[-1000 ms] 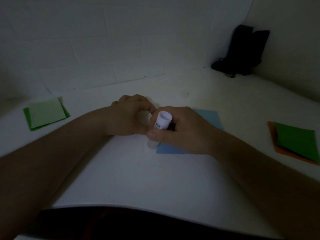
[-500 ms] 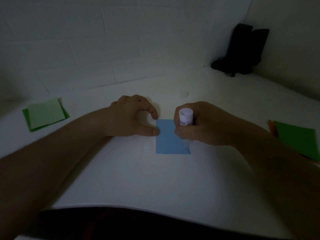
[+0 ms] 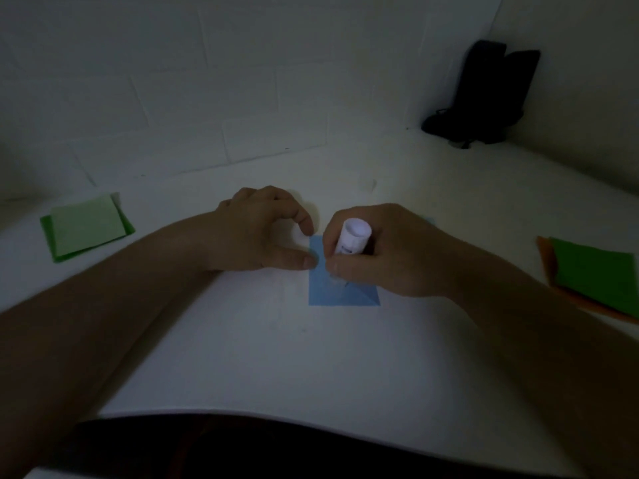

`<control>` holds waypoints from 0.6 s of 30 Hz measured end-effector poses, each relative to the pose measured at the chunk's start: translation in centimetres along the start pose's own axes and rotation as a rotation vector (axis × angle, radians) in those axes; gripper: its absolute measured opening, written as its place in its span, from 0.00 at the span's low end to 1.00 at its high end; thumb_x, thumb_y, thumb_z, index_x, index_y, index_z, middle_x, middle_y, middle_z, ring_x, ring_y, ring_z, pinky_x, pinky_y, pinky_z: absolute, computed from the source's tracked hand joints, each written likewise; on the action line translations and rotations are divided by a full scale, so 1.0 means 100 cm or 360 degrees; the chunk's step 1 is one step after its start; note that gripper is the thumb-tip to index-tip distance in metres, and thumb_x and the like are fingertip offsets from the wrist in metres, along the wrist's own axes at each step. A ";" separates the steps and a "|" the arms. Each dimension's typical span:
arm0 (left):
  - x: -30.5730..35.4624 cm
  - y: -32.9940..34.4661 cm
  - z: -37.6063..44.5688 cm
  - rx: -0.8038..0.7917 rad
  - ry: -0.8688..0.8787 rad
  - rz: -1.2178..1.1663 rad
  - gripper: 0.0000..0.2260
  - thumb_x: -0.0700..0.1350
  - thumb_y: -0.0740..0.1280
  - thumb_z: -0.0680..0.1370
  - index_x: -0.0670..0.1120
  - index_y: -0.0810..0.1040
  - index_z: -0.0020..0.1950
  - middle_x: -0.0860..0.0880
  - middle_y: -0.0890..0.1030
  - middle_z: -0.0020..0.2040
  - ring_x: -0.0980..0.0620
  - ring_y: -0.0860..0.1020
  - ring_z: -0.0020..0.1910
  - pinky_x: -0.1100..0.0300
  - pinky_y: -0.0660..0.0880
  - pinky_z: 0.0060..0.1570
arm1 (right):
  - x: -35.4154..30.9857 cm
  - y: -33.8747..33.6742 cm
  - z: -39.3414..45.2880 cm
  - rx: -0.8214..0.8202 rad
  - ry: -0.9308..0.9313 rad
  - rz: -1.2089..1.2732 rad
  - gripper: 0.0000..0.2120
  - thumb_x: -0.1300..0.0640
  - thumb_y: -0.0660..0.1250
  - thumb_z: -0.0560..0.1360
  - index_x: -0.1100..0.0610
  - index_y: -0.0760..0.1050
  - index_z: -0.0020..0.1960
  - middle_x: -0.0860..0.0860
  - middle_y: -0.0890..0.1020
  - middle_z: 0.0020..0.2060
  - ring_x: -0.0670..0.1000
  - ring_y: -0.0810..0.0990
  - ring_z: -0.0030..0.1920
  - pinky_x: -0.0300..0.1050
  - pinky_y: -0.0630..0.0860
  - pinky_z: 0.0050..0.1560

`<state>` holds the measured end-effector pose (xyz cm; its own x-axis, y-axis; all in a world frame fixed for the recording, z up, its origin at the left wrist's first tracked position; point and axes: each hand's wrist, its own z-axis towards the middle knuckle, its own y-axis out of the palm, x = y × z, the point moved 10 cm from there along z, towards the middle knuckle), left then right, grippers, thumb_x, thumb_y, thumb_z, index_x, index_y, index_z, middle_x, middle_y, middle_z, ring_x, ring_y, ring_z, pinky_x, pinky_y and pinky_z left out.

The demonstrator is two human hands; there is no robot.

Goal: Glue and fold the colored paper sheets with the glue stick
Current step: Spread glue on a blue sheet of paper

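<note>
Blue paper lies flat on the white surface in front of the person, between the two hands. It is a pale blue sheet with straight near and left edges; a diagonal crease or fold line runs across its near right part toward the near right corner. Much of its far half is hidden under the right hand.

The right hand grips the glue stick, with the fingers and thumb curled round the tube. The tube is white, tilted, its flat round end turned up toward the camera and its lower end down on the blue sheet. A dark printed mark sits on the side of the tube, but it is too blurred and dim to read.

The left hand rests on the surface just left of the sheet. Its thumb tip and index fingertip touch the sheet's left edge, holding it down; the other fingers are loosely curled and grasp nothing.

At the far left lies a pale green sheet on top of a darker green sheet. At the right edge a dark green sheet lies on an orange sheet. A black object stands in the far right corner against the wall.
</note>
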<state>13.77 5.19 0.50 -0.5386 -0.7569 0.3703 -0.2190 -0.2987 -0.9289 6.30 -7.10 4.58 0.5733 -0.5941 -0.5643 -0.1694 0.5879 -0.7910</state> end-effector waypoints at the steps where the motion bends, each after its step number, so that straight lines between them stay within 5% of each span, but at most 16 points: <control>1: 0.000 0.000 0.000 -0.0001 -0.0011 -0.0004 0.24 0.81 0.65 0.58 0.76 0.72 0.52 0.62 0.71 0.64 0.49 0.68 0.69 0.40 0.64 0.72 | 0.000 -0.001 -0.001 -0.0027 0.0013 -0.0008 0.08 0.48 0.68 0.74 0.52 0.77 0.42 0.49 0.81 0.37 0.49 0.80 0.39 0.48 0.76 0.44; 5: 0.001 -0.001 -0.001 -0.0008 -0.0018 -0.0011 0.26 0.80 0.65 0.58 0.74 0.73 0.53 0.62 0.70 0.65 0.49 0.66 0.71 0.40 0.63 0.73 | 0.006 -0.009 -0.009 -0.0164 0.0142 -0.0031 0.06 0.46 0.69 0.72 0.46 0.74 0.39 0.45 0.79 0.36 0.46 0.79 0.38 0.44 0.76 0.42; 9: 0.001 0.000 -0.001 -0.0025 -0.0008 0.0006 0.29 0.84 0.64 0.57 0.74 0.73 0.54 0.62 0.70 0.64 0.48 0.66 0.71 0.39 0.62 0.73 | 0.014 -0.015 -0.017 -0.0238 0.0205 -0.0058 0.08 0.55 0.72 0.74 0.49 0.75 0.38 0.47 0.80 0.35 0.45 0.78 0.35 0.44 0.75 0.40; 15: 0.005 -0.003 -0.003 -0.0021 -0.0020 -0.0014 0.27 0.80 0.65 0.57 0.74 0.73 0.54 0.62 0.69 0.65 0.50 0.64 0.71 0.41 0.62 0.73 | 0.003 -0.024 -0.004 0.0129 0.0067 0.0074 0.08 0.44 0.65 0.70 0.46 0.72 0.36 0.44 0.78 0.33 0.44 0.77 0.34 0.32 0.73 0.37; 18: 0.005 -0.003 -0.003 -0.0002 0.0004 -0.0013 0.26 0.80 0.65 0.57 0.75 0.73 0.52 0.62 0.70 0.65 0.49 0.66 0.70 0.41 0.63 0.73 | -0.006 -0.006 0.000 0.0061 -0.0044 -0.0022 0.13 0.44 0.63 0.72 0.53 0.74 0.39 0.50 0.80 0.35 0.50 0.79 0.36 0.50 0.77 0.41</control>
<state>13.30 5.08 0.99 -0.5386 -0.7530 0.3779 -0.2245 -0.3041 -0.9258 6.07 -7.05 5.37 0.5974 -0.5872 -0.5461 -0.1308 0.6006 -0.7888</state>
